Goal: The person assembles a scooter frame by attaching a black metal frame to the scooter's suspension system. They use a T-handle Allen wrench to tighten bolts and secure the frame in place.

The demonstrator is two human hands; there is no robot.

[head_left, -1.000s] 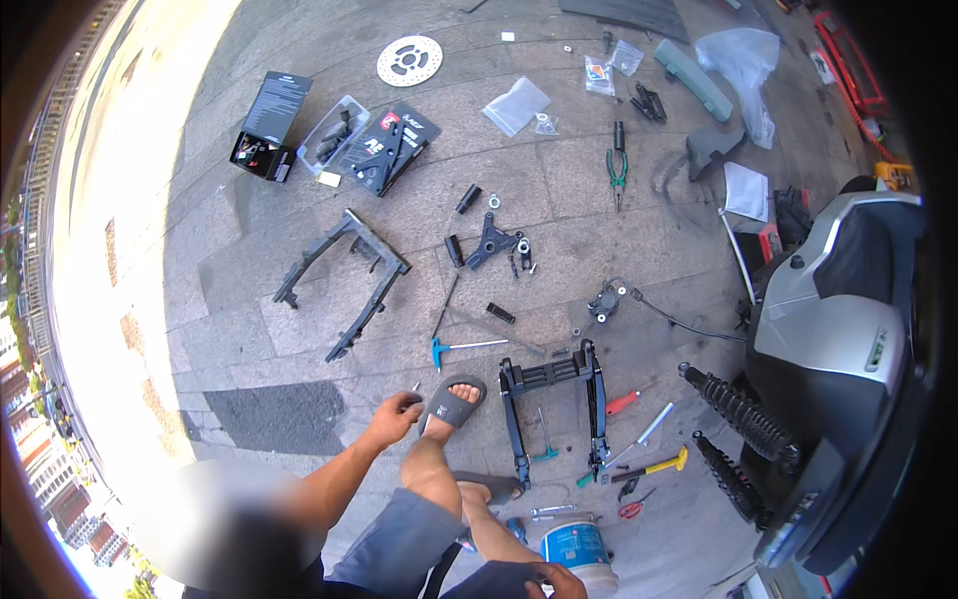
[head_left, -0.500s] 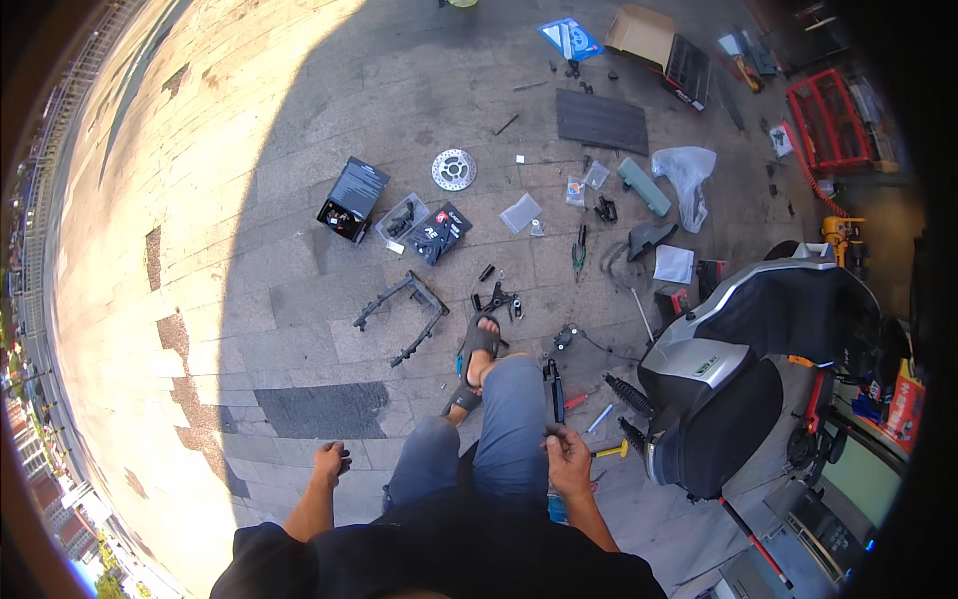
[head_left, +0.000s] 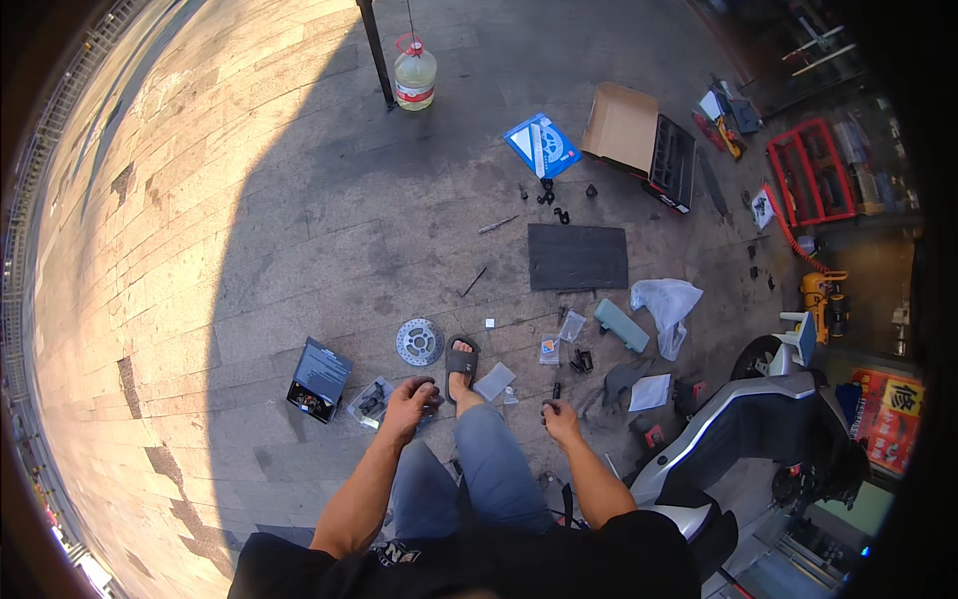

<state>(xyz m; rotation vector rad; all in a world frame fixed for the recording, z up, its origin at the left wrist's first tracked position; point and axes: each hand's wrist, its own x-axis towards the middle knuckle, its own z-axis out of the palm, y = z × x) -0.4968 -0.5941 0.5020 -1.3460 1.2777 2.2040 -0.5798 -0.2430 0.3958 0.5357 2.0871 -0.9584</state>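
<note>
Grip unclear: L hand (head_left: 407, 404) is hanging curled, R hand (head_left: 561, 421) is hanging by dark tube (head_left: 556, 390), can't tell if either's holding; sandal (head_left: 461, 365) is resting nr disc (head_left: 420, 327), watch footing.

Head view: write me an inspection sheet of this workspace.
Surface: grey stone paving, sunlit at left, shaded elsewhere.
Things nearest the hands: clear plastic tub by the left hand; slim black cylinder at the right hand, whether held unclear.
Clutter: silver perforated round disc, black box with raised lid, dark flat rectangular panel, grey-green oblong case, crumpled translucent plastic sheet.
Hands: both curled; grip cannot be told.
Cables: red coiled hose or cord at right.
Surroundings: silver-and-black scooter at right; clear jug of pale yellow liquid beside a dark post.
</note>
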